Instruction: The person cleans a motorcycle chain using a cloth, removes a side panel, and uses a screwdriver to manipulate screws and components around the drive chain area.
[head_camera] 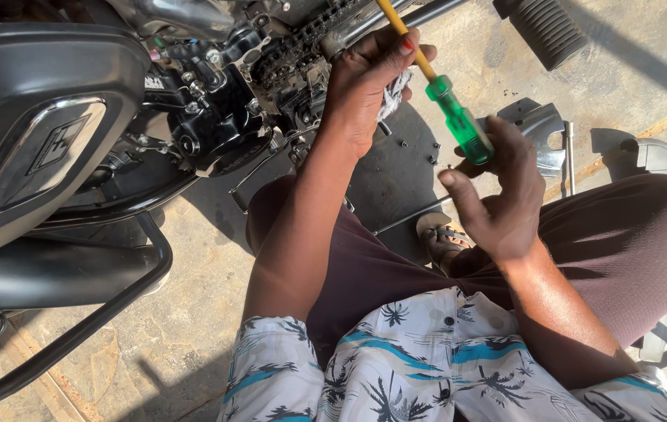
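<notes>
Green-handled, our screwdriver [450, 109] slants from upper centre down to the right, shaft pinched with a rag [393, 95] in our left hand [364, 86], handle resting on our right hand's [501, 195] half-curled fingers beside the engine [224, 117].

Screwdriver [447, 101] — translucent green handle, yellow shaft — tilted beside the engine.

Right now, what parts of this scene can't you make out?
Head view only:
- Screwdriver: its tip is cut off by the top edge.
- Rag: mostly hidden behind the left hand.
- Small bolts on the ground: too small to identify.
- Right hand: palm faces away.
</notes>
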